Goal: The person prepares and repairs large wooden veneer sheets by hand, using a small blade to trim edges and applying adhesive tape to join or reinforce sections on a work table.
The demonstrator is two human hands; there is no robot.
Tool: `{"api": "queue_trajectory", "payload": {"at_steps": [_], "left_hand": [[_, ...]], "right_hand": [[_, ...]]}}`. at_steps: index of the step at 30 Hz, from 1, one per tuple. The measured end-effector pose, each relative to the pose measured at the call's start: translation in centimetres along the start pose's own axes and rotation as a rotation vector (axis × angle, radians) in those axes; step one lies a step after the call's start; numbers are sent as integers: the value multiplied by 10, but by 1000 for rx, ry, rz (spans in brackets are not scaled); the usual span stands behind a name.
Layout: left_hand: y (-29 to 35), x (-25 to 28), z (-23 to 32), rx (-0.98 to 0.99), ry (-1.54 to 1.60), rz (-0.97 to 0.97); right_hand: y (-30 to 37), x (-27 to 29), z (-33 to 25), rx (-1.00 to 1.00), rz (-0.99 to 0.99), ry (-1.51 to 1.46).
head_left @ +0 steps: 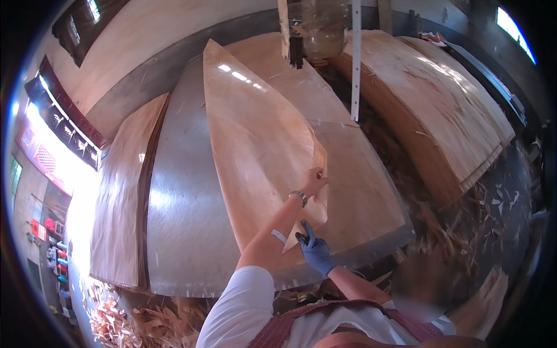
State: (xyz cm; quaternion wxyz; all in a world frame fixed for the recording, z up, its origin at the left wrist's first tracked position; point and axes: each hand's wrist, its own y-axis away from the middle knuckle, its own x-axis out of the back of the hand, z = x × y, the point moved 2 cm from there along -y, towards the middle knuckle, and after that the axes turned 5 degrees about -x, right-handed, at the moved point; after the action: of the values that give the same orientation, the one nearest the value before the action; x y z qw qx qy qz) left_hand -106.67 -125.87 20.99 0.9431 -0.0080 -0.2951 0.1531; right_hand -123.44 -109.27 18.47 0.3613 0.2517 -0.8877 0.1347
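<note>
A thin, pale wood veneer sheet [261,133] lies slanted across a grey metal table, its right edge lifted and curled. My bare left hand [313,181], with a metal watch on the wrist, is closed on that curled right edge. Nearer to me, my right hand [315,248] wears a blue glove with dark fingertips. Its thumb and forefinger are apart, close to the sheet's near end; I see nothing held in it. Beneath the sheet, another veneer sheet [360,174] lies flat on the table.
The grey metal table [180,214] shows left of the sheets. A veneer stack [119,203] stands at its left end, a thicker stack [423,104] at the far right. A perforated metal strip [355,64] hangs over the table. Wood scraps [151,322] litter the floor.
</note>
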Motion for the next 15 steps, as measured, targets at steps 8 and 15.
{"api": "queue_trajectory", "payload": {"at_steps": [8, 15], "left_hand": [[66, 23, 153, -43, 422, -122], [138, -78, 294, 26, 698, -500]], "right_hand": [[-24, 57, 30, -532, -275, -873], [-52, 215, 172, -306, -271, -1286]]}}
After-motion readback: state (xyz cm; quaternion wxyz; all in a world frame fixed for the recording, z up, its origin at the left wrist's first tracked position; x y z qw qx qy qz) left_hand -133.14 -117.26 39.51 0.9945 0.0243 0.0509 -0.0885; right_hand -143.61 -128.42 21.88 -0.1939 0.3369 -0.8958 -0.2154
